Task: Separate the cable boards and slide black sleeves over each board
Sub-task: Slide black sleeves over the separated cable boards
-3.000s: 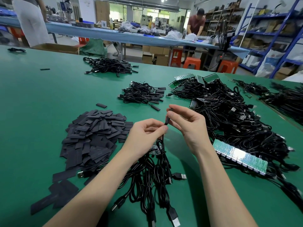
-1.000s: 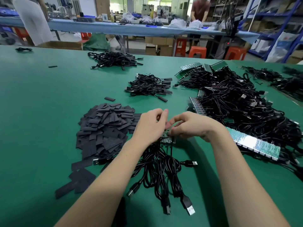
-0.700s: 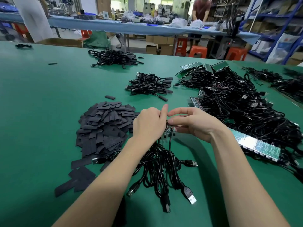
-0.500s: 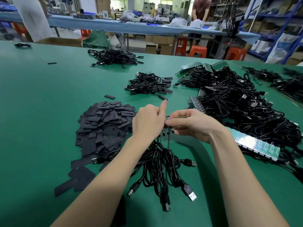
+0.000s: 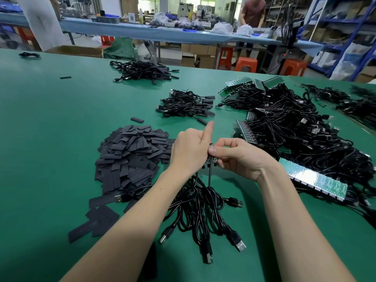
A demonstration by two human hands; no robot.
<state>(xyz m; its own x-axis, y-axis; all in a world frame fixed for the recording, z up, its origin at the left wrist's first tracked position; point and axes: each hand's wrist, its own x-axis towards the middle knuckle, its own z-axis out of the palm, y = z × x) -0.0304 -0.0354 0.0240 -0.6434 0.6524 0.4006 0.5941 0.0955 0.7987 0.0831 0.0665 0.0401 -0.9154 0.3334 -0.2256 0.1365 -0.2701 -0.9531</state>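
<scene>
Green bench under both hands — left hand and right hand, lifted since a second ago, pinch the small board strip, bending it to snap one free.

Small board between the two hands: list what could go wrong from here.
1. Both the left hand and right hand pinch the small board tightly; twisting it apart may crack it or strain the cable joint.
2. The hanging cable bundle is tangled, so pulling one board free could drag the others.
3. The sleeve pile lies close beside the left forearm and could get scattered.
</scene>
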